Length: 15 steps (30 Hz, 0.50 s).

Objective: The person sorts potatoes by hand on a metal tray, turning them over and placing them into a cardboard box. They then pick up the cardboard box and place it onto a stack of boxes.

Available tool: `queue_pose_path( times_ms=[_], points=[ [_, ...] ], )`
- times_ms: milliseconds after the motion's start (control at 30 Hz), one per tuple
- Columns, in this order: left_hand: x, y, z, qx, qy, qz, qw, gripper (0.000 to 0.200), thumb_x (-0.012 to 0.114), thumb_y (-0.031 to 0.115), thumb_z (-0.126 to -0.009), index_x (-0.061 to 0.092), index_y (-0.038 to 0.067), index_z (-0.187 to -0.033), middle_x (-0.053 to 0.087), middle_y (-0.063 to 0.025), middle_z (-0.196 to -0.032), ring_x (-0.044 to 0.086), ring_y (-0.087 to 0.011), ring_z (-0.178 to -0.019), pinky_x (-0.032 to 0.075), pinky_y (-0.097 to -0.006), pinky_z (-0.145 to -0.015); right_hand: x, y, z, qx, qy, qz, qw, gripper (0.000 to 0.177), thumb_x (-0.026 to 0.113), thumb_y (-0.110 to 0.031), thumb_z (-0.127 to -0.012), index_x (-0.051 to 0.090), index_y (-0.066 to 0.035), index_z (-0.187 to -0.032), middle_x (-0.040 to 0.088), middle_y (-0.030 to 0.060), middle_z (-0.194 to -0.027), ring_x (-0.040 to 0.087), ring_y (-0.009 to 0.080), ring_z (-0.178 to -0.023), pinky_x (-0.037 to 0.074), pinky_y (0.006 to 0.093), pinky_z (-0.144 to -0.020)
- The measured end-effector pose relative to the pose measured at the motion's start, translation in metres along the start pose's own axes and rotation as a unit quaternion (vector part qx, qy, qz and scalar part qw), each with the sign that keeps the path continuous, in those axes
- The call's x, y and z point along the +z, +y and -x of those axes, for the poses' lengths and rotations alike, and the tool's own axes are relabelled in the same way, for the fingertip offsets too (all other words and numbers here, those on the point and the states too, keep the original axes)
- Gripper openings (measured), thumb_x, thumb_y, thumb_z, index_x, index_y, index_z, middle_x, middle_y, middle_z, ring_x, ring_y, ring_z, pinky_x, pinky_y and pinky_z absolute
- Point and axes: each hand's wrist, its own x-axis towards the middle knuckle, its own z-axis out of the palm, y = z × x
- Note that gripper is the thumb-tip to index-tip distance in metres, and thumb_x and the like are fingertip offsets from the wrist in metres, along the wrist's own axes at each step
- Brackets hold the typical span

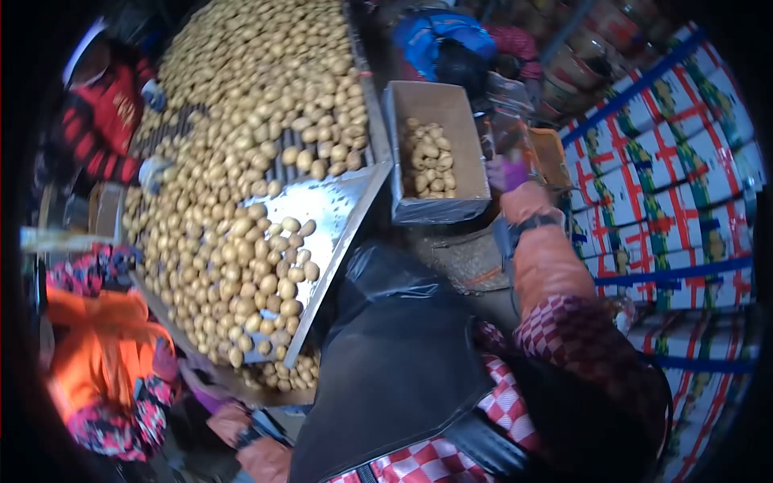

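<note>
My left hand (pixel 208 392), in a purple glove, is low on the left, against the side of a cardboard box (pixel 302 396) under the sorting table's lower lip. Potatoes fill that box. Dim light and the box edge obscure its fingers. My right hand (pixel 509 172), also in a purple glove, reaches forward beside a second cardboard box (pixel 441 211) that is partly filled with potatoes (pixel 431 157). Right of this hand is an orange-rimmed container (pixel 549 153). Motion blur hides whether the right fingers hold anything.
Potatoes cover the sorting table (pixel 336 233), which narrows to a metal chute. Co-workers in a red-and-black top (pixel 105 121) and an orange vest (pixel 105 346) stand at left; another in blue (pixel 439 40) bends ahead. Stacked printed cartons (pixel 668 177) line the right. A sack (pixel 471 258) lies below.
</note>
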Motion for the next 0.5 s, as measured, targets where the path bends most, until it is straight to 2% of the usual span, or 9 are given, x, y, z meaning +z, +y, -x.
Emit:
queue_pose_path(
  times_ms=[67,133,233,267,333,367,400,433,500],
  points=[
    [0.014,-0.049,0.048,-0.028,-0.007,0.007,1.000,0.064,0.051,0.040,-0.094,0.027,0.011,-0.146,0.037,-0.0110,-0.144,0.042,-0.0237,-0.127,0.042,-0.0356,-0.100,-0.066,0.009,-0.032,0.045,0.088,-0.064,0.993,0.038,0.050,-0.028,-0.096,0.044,-0.013,-0.131,0.060,0.0105,-0.113,0.060,0.0188,-0.091,0.050,0.0308,-0.080],
    [0.029,-0.077,0.092,0.021,-0.115,-0.038,0.992,0.065,0.051,0.041,-0.094,0.025,0.014,-0.147,0.033,-0.0111,-0.147,0.040,-0.0257,-0.130,0.041,-0.0365,-0.102,-0.115,0.020,-0.051,0.098,0.143,-0.129,0.976,0.034,0.048,-0.030,-0.096,0.048,-0.014,-0.126,0.061,0.0111,-0.111,0.061,0.0196,-0.091,0.051,0.0327,-0.080],
    [0.081,-0.088,0.127,0.070,-0.256,-0.113,0.958,0.062,0.049,0.032,-0.096,0.021,0.017,-0.149,0.030,-0.0118,-0.149,0.042,-0.0307,-0.127,0.042,-0.0400,-0.101,-0.124,0.034,-0.058,0.138,0.105,-0.194,0.966,0.030,0.045,-0.034,-0.097,0.055,-0.015,-0.119,0.063,0.0119,-0.108,0.063,0.0208,-0.091,0.053,0.0356,-0.081],
    [0.085,-0.084,0.124,0.061,-0.284,-0.144,0.946,0.061,0.048,0.031,-0.097,0.019,0.017,-0.149,0.034,-0.0118,-0.147,0.046,-0.0311,-0.124,0.042,-0.0412,-0.099,-0.102,0.038,-0.057,0.132,0.044,-0.209,0.968,0.030,0.044,-0.035,-0.098,0.057,-0.015,-0.116,0.063,0.0122,-0.107,0.064,0.0211,-0.091,0.054,0.0365,-0.081],
    [0.107,-0.051,0.146,0.026,-0.239,-0.138,0.961,0.062,0.051,0.035,-0.096,0.022,0.018,-0.148,0.046,-0.0107,-0.138,0.053,-0.0301,-0.114,0.045,-0.0400,-0.095,0.012,0.052,-0.092,0.114,-0.089,-0.261,0.954,0.035,0.054,-0.037,-0.094,0.057,-0.006,-0.109,0.066,0.0149,-0.098,0.066,0.0256,-0.083,0.055,0.0409,-0.071],
    [0.106,-0.037,0.141,0.004,-0.224,-0.152,0.963,0.059,0.050,0.039,-0.096,0.028,0.018,-0.146,0.048,-0.0118,-0.135,0.055,-0.0296,-0.110,0.046,-0.0383,-0.093,0.080,-0.025,-0.025,0.198,-0.251,-0.375,0.870,0.034,0.053,-0.029,-0.095,0.055,-0.002,-0.116,0.064,0.0121,-0.096,0.065,0.0192,-0.078,0.055,0.0292,-0.065],
    [0.095,-0.028,0.121,-0.029,-0.158,-0.120,0.980,0.053,0.049,0.041,-0.096,0.035,0.017,-0.141,0.048,-0.0134,-0.134,0.055,-0.0289,-0.110,0.049,-0.0359,-0.087,0.151,-0.033,0.009,0.217,-0.407,-0.375,0.804,0.036,0.050,-0.030,-0.096,0.055,-0.002,-0.117,0.063,0.0118,-0.094,0.064,0.0197,-0.077,0.055,0.0296,-0.064],
    [0.086,-0.019,0.108,-0.044,-0.082,-0.105,0.990,0.047,0.051,0.043,-0.095,0.043,0.013,-0.131,0.056,-0.0123,-0.118,0.061,-0.0266,-0.095,0.054,-0.0339,-0.072,0.221,-0.034,0.048,0.243,-0.530,-0.365,0.726,0.038,0.048,-0.032,-0.097,0.054,-0.002,-0.119,0.063,0.0116,-0.092,0.063,0.0202,-0.077,0.054,0.0300,-0.064],
    [0.011,-0.004,0.040,-0.067,-0.096,-0.129,0.985,0.043,0.055,0.045,-0.093,0.051,0.010,-0.119,0.062,-0.0052,-0.091,0.061,-0.0210,-0.070,0.052,-0.0298,-0.055,0.324,-0.052,0.132,0.309,-0.674,-0.300,0.600,0.042,0.044,-0.035,-0.098,0.054,-0.001,-0.121,0.062,0.0110,-0.088,0.061,0.0211,-0.075,0.053,0.0308,-0.063]
  ],
)
